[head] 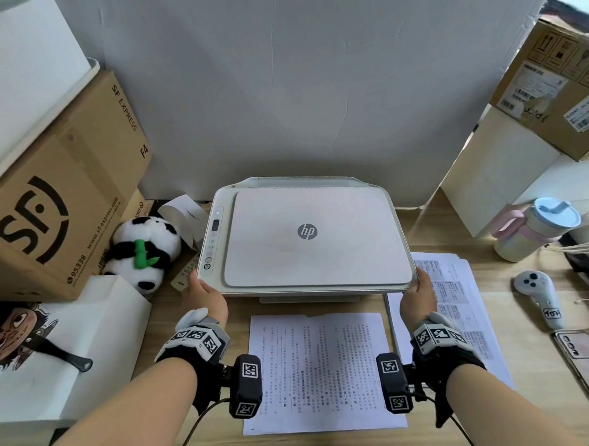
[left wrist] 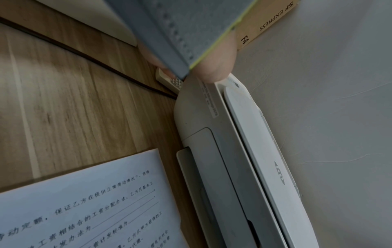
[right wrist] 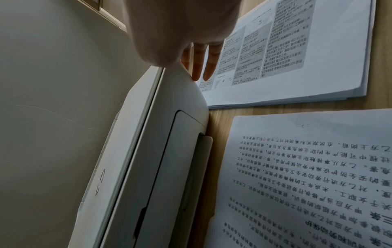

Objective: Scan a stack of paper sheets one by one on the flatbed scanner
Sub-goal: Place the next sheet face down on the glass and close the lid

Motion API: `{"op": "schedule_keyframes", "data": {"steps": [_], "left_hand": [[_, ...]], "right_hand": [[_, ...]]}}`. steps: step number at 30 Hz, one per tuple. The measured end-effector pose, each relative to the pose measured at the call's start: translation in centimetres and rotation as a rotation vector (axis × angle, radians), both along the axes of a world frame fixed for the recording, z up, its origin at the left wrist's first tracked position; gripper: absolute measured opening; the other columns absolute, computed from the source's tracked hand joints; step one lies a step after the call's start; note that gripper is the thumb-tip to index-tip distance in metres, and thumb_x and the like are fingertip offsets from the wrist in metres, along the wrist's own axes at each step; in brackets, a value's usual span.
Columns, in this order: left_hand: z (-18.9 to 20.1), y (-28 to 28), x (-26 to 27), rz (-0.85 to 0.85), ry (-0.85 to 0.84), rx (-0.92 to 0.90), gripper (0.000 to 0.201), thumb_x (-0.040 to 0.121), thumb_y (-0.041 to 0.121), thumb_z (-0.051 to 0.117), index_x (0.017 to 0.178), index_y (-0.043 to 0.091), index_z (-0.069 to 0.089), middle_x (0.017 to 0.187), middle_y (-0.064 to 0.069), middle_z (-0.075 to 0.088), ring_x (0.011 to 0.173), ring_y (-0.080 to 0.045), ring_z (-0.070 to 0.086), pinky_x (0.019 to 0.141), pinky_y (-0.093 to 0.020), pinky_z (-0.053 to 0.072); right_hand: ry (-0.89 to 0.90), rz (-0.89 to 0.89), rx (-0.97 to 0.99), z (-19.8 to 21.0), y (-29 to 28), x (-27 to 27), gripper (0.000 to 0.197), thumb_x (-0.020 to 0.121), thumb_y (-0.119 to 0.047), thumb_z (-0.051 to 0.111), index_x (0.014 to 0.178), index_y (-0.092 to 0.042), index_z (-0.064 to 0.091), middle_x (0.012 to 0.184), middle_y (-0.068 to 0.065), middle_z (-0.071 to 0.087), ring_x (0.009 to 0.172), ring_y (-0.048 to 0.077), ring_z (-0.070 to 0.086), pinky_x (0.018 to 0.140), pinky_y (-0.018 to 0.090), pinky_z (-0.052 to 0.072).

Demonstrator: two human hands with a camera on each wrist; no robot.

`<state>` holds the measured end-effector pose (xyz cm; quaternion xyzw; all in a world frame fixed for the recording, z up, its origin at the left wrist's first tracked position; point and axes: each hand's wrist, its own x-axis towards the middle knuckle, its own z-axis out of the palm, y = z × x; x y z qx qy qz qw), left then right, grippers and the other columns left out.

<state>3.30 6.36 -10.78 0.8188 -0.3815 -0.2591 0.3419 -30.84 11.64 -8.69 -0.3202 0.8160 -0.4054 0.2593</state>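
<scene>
Now, nearest to you and between your two wrists, a printed sheet lies flat on the wooden desk, and I judge it is the next one to scan. Just beyond it, your left hand holds the front left corner of the scanner, thumb on top. Your right hand takes the front right corner; the right wrist view shows its fingers almost straight down along the side, more resting than clamping. So the hands are well apart, one at each corner, and the lid is closed. To the outside of your right hand lies the stack of sheets, partly under the scanner's edge.

If you mean to open the lid, move your fingertips up to the lid's own edge, not the body. Lift evenly with both hands so the hinge does not twist. Take care that the machine does not slide over the stack. Beyond your left hand the plush panda sits close.
</scene>
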Motion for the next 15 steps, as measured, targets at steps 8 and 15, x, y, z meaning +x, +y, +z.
{"op": "schedule_keyframes", "data": {"steps": [8, 15], "left_hand": [[0.7, 0.0, -0.7, 0.067, 0.078, -0.017, 0.041, 0.101, 0.012, 0.024, 0.139, 0.015, 0.04, 0.131, -0.021, 0.051, 0.119, -0.038, 0.049, 0.097, -0.044, 0.039], [3.2, -0.7, -1.1, 0.117, 0.191, 0.072, 0.052, 0.097, 0.004, 0.031, 0.147, 0.015, 0.024, 0.141, -0.021, 0.041, 0.126, -0.038, 0.044, 0.104, -0.044, 0.035]], "right_hand": [[0.01, 0.006, 0.001, -0.1, -0.1, -0.1, 0.037, 0.103, -0.018, 0.027, 0.134, -0.011, 0.045, 0.13, 0.014, 0.055, 0.119, 0.035, 0.05, 0.097, 0.038, 0.039], [0.007, -0.001, -0.029, 0.0, 0.0, -0.1, 0.037, 0.102, -0.016, 0.028, 0.134, -0.008, 0.045, 0.13, 0.015, 0.055, 0.12, 0.035, 0.049, 0.098, 0.036, 0.038]]}}
